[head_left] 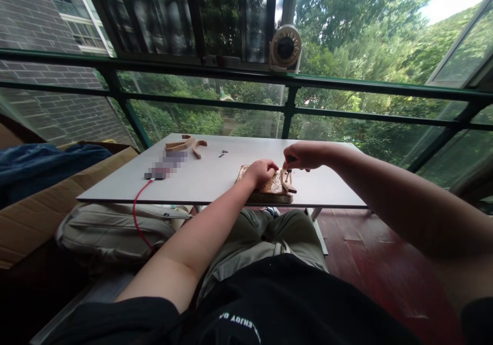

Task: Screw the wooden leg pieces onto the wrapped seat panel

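Observation:
A thick, worn wooden board (274, 185) lies at the table's front edge, its top pale and flaky. My left hand (263, 173) rests on its upper left part with bent fingers pressing down. Along the board's right side sits a small light-brown wooden piece (288, 186) with a dark end. My right hand (299, 156) is closed around what looks like a screwdriver (288, 173). Its dark handle shows in the fist, and the thin shaft points down at the wooden piece. The exact tip contact is too small to make out.
On the white table (215, 180) lie curved wooden pieces (179, 144), a small metal object (223, 153) and a blurred device (157, 173) with a red cable (134, 211). A beige bag (115, 232) and cardboard box (77, 191) stand left. A fan (285, 48) sits by the railing.

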Motion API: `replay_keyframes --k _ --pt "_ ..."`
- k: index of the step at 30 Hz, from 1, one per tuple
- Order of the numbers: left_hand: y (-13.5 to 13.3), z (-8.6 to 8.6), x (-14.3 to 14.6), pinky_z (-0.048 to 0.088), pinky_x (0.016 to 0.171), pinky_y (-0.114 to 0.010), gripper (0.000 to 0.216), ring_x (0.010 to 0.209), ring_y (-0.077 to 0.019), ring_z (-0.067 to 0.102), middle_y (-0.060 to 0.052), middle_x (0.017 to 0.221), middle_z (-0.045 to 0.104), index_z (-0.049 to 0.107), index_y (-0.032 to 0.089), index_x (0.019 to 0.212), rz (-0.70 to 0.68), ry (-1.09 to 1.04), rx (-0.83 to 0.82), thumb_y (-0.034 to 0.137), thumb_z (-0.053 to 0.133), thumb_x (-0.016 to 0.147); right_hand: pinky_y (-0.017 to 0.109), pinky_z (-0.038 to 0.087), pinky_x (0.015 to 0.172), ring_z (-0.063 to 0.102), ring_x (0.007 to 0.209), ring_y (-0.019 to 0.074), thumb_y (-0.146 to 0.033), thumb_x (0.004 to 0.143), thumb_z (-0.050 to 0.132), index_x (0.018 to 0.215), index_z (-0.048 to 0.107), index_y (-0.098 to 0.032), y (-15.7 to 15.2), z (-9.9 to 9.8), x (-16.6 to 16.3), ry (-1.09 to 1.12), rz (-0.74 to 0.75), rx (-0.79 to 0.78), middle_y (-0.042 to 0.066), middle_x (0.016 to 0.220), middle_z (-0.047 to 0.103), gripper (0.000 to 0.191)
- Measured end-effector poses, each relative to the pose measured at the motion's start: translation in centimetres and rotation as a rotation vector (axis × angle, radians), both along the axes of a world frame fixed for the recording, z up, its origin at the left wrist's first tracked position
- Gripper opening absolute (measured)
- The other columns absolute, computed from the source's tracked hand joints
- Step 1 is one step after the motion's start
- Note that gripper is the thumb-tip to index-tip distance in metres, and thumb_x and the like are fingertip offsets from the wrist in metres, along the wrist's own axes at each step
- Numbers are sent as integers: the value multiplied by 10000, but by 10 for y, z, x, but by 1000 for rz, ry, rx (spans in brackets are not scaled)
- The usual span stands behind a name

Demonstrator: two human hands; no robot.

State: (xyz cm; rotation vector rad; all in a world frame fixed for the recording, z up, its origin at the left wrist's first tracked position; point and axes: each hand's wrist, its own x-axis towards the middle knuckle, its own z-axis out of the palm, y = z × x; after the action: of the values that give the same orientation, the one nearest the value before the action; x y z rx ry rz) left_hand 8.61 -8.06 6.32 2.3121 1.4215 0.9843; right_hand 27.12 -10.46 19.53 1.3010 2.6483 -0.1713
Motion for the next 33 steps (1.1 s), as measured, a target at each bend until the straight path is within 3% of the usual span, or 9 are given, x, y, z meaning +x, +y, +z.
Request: replay_keyframes --k 8,13,17,21,23,27,33 --pt "-3 3 -1 496 855 -285 270 898 -213 679 -47 976 763 759 209 985 -3 13 -2 302 559 829 241 405 514 583 433 135 -338 881 609 894 635 -104 1 -9 -4 151 -44 1 40 543 637 237" --pt "-2 2 -1 494 837 -286 267 889 -214 680 -41 965 765 759 218 977 1 8 1 324 563 831 247 380 504 564 463 141 -448 868 595 912 599 -135 3 -42 8 422 -156 131 45 608 633 316" --pt "-1 2 -2 495 822 -286 265 865 -212 681 -43 945 767 761 212 965 6 6 5 337 570 831 273 436 634 612 720 185 -473 897 491 928 572 -164 1 -72 12 716 -198 238 99 843 673 321" --pt "-1 2 -3 492 813 -283 270 870 -211 679 -43 955 766 762 211 967 -4 10 9 343 569 831 280 491 772 629 919 180 -393 928 327 1210 431 -177 2 -92 6 984 -176 168 122 1090 634 370" --pt "-1 2 -3 490 808 -282 270 869 -210 680 -43 957 766 761 212 969 -9 12 8 343 569 832 298 503 795 620 894 183 -389 937 236 1244 381 -175 2 -98 3 1076 -178 124 104 1004 611 401" --pt "-2 2 -2 485 795 -279 269 860 -205 677 -44 950 765 760 208 963 -10 16 5 341 565 835 331 518 798 572 798 209 -361 929 63 1171 436 -168 0 -102 3 1180 -176 42 62 808 508 485" --pt "-2 3 -2 478 785 -275 273 854 -204 671 -44 941 764 760 202 958 -4 19 1 350 565 836 342 514 854 588 890 211 -276 871 198 1149 411 -192 0 -100 5 1227 -168 -50 81 898 549 360"
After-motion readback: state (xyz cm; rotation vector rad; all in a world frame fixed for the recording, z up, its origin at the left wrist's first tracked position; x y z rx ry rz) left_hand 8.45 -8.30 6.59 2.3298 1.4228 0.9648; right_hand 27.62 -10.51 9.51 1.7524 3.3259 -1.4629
